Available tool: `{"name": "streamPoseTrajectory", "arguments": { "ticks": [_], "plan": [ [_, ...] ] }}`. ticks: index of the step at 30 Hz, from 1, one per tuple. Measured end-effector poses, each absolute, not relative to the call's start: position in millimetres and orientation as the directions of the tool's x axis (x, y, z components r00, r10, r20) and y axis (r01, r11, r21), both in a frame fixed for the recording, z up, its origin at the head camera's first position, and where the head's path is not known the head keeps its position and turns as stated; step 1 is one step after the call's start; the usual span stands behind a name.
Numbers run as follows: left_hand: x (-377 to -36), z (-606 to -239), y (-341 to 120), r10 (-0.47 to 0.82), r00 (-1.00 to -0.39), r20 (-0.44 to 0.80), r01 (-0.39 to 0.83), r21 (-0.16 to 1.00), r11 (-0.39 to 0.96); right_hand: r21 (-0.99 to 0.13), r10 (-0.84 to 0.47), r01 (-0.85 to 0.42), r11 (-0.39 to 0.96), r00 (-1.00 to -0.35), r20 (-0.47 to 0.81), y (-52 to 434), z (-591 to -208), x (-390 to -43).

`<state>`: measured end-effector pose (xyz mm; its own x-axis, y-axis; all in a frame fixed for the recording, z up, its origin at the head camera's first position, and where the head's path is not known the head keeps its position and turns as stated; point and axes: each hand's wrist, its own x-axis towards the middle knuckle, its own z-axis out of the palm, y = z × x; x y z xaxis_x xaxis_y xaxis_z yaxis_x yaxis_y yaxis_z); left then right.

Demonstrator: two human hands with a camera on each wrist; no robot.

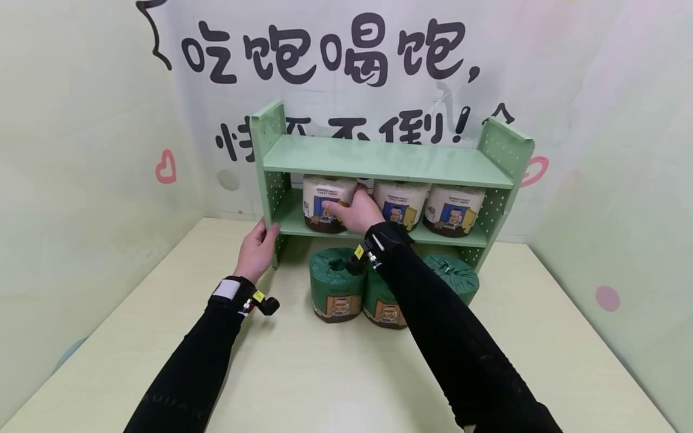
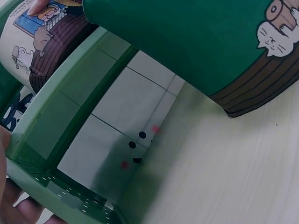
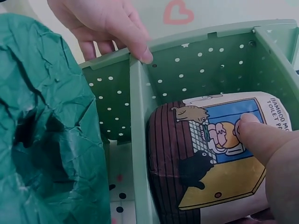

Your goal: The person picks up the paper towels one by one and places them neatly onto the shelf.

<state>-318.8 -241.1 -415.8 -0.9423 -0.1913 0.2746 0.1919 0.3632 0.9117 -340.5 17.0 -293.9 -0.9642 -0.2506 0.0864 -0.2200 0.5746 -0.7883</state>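
right hand (image 1: pixel 354 210) grips white roll (image 1: pixel 325 204) on lower shelf | left hand (image 1: pixel 258 246) holds rack (image 1: pixel 379 162) side

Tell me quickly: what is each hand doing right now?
Left hand: grips the green shelf by its left side panel.
Right hand: holds the leftmost white toilet roll on the lower shelf.

Pale wood table (image 1: pixel 325 385), white back wall (image 1: pixel 541 72) w/ black lettering, pink heart (image 1: pixel 165 167), light green side walls.
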Motion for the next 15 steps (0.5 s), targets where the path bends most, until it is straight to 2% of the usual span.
{"name": "streamPoseTrajectory", "arguments": {
  "ticks": [15],
  "plan": [
    [-318.5, -414.8, -241.1, -0.180, -0.946, 0.269, 0.196, 0.919, 0.343, -0.768, -0.256, -0.237, 0.596, -0.962, 0.098, 10.0, -296.3, -346.4]
  ]
}}
